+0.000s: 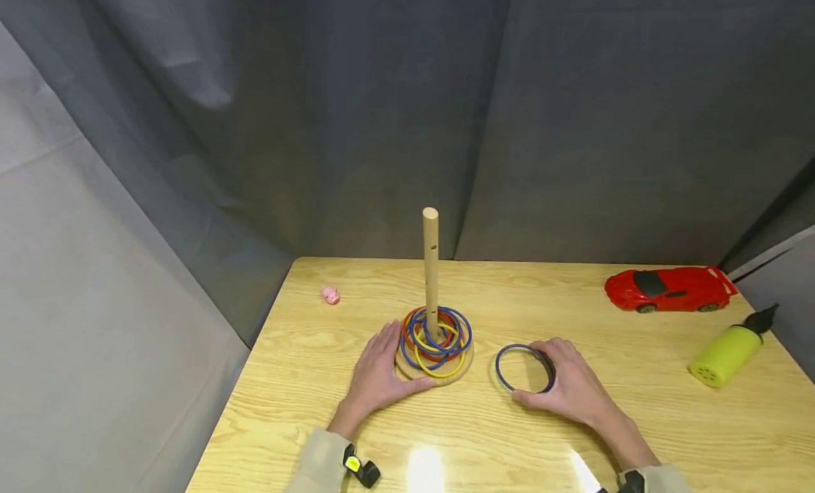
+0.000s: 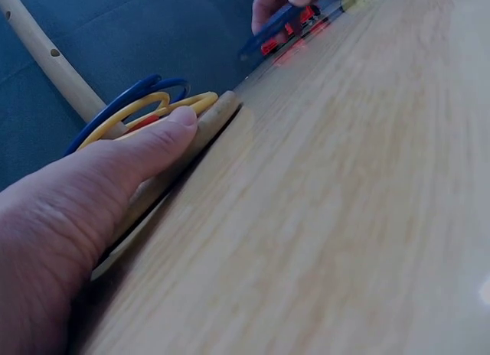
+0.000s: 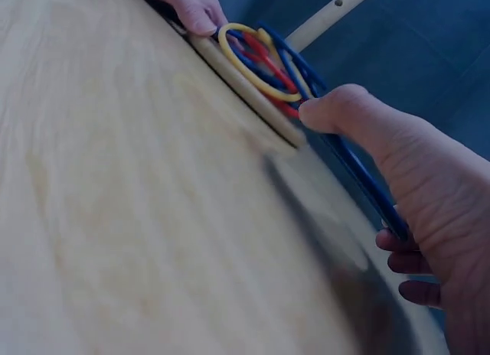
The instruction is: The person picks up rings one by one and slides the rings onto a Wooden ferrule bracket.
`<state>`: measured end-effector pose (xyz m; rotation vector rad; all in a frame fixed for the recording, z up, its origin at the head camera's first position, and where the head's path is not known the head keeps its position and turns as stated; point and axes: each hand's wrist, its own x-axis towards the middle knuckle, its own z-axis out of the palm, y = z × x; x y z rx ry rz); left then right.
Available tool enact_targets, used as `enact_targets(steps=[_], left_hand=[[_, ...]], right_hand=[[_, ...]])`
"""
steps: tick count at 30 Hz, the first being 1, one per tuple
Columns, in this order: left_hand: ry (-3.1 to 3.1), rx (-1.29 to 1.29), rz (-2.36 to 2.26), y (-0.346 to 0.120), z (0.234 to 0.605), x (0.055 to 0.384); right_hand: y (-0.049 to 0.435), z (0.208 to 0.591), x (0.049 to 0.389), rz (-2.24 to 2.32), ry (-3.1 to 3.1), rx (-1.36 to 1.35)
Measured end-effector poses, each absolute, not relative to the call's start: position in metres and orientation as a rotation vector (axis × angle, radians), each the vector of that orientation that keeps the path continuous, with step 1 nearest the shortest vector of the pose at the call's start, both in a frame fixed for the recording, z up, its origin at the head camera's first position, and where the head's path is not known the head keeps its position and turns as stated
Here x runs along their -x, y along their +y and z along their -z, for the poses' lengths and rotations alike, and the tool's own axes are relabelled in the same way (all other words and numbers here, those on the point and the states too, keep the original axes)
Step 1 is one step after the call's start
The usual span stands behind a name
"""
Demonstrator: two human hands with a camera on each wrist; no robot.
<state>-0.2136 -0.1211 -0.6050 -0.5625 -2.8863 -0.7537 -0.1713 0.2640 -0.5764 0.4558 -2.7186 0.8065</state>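
Observation:
A wooden peg stand (image 1: 431,267) rises upright from a round base on the table. Several blue, red and yellow rings (image 1: 439,344) lie overlapping round the foot of its peg. My left hand (image 1: 380,380) holds the round base from its near left side, the thumb along the front rim in the left wrist view and the fingers on the far left. To the right of the stand, my right hand (image 1: 567,383) grips a blue ring (image 1: 509,350) by its right side. The right wrist view shows that ring (image 3: 360,175) raised off the tabletop, thumb on one edge.
A small pink pig figure (image 1: 330,295) sits at the back left of the table (image 1: 280,408). At the back right is a red toy car (image 1: 668,289), with a yellow-green cylinder with a black tip (image 1: 727,355) in front of it. Grey curtains (image 1: 382,125) hang behind the table.

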Motion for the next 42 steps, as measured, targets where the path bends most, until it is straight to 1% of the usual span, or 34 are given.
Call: enact_targets(steps=[4, 10, 20, 23, 30, 36, 42], left_hand=[[-2.895, 0.552, 0.733, -0.122, 0.605, 0.214], [-2.906, 0.548, 0.731, -0.122, 0.606, 0.216], [-2.92, 0.54, 0.703, -0.124, 0.609, 0.216], [-2.925, 0.542, 0.707, -0.124, 0.608, 0.216], [-2.899, 0.559, 0.731, -0.122, 0.61, 0.217], [-2.893, 0.559, 0.74, -0.123, 0.61, 0.217], [-2.882, 0.56, 0.729, -0.124, 0.61, 0.215]], right_hand=[[0.267, 0.559, 0.172, -0.803, -2.685, -0.473], [0.271, 0.518, 0.18, -0.798, -2.614, -0.498], [0.252, 0.417, 0.217, -0.894, -2.471, -0.649], [0.246, 0.392, 0.227, -0.916, -2.409, -0.705], [0.235, 0.362, 0.247, -0.922, -2.318, -0.807], [0.224, 0.342, 0.256, -0.921, -2.271, -0.857], [0.202, 0.318, 0.263, -0.925, -2.228, -0.896]])
